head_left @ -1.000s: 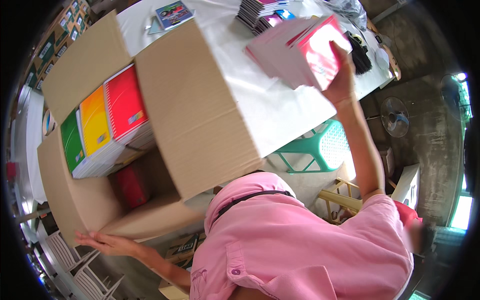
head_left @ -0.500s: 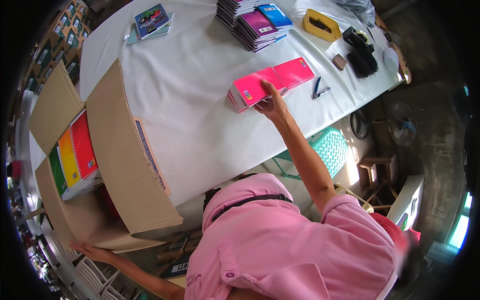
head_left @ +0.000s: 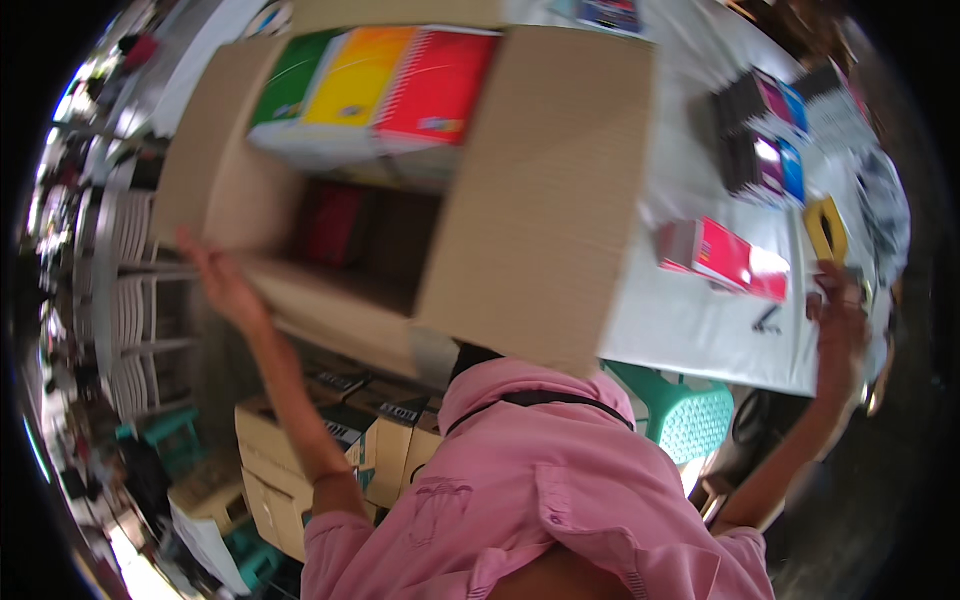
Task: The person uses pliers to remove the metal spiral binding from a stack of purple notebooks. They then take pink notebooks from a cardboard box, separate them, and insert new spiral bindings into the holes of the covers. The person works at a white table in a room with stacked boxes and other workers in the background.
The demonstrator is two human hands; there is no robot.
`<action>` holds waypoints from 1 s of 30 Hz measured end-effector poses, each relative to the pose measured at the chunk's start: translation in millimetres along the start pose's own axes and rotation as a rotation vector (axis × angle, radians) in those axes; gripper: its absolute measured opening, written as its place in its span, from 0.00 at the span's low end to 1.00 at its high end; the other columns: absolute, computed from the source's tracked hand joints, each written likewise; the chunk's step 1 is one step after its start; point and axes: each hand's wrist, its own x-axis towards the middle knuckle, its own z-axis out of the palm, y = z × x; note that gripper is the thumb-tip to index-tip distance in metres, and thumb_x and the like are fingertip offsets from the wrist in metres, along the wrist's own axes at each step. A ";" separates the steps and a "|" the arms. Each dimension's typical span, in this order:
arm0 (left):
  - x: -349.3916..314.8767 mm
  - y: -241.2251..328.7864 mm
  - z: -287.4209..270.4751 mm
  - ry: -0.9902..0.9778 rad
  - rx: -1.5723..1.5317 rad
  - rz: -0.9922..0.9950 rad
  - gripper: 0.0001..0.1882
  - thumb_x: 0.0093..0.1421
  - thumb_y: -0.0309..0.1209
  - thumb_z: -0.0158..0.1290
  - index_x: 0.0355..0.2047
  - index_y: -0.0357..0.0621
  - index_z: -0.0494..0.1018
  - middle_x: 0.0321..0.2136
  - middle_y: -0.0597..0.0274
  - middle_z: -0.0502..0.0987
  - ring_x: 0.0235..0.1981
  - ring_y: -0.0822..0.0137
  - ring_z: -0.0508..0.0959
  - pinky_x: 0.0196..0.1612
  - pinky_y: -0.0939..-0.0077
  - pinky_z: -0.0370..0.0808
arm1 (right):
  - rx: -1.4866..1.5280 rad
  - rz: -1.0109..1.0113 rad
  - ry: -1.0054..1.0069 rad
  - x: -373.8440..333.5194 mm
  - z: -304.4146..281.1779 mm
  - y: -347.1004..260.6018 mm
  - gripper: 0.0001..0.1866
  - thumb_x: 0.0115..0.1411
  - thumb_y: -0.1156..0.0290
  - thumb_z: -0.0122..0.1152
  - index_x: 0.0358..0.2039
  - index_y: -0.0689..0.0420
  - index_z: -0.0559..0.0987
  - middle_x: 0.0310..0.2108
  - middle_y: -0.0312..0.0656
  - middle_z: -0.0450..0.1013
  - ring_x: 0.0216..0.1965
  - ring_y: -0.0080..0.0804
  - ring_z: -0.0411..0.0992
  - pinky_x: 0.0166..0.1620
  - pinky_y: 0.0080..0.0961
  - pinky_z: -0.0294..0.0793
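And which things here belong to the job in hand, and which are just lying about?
Likely in the job:
open carton, left hand at its edge
green, yellow and red notebooks inside
pink notebooks
yellow tray, nearest the right hand

Seemingly lying about:
green stool
white chairs
other cartons

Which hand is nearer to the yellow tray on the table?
Right. The right hand is at the near edge of the yellow tray; the left hand is far leftward, by the cardboard box.
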 end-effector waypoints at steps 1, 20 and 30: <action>1.8 1.0 8.4 0.005 -0.010 -0.022 0.27 0.70 0.35 0.39 0.67 0.38 0.53 0.68 0.52 0.55 0.70 0.57 0.51 0.68 0.67 0.47 | 0.016 -0.133 -0.018 3.3 23.4 -47.1 0.22 0.67 0.60 0.46 0.55 0.60 0.72 0.55 0.43 0.69 0.54 0.35 0.69 0.56 0.31 0.65; 13.8 -11.2 -11.9 -0.120 0.008 0.141 0.28 0.66 0.26 0.35 0.64 0.26 0.50 0.66 0.36 0.50 0.67 0.26 0.41 0.65 0.36 0.40 | 0.091 0.505 -1.152 24.3 632.3 63.1 0.37 0.52 0.52 0.71 0.58 0.54 0.68 0.56 0.43 0.68 0.55 0.35 0.65 0.59 0.31 0.62; 15.3 -13.7 -12.8 -0.172 -0.021 0.123 0.28 0.65 0.26 0.35 0.64 0.25 0.52 0.66 0.35 0.50 0.67 0.25 0.37 0.65 0.33 0.35 | 0.213 0.790 -0.954 8.4 639.7 52.8 0.36 0.56 0.46 0.63 0.61 0.47 0.67 0.62 0.37 0.64 0.63 0.29 0.58 0.63 0.27 0.54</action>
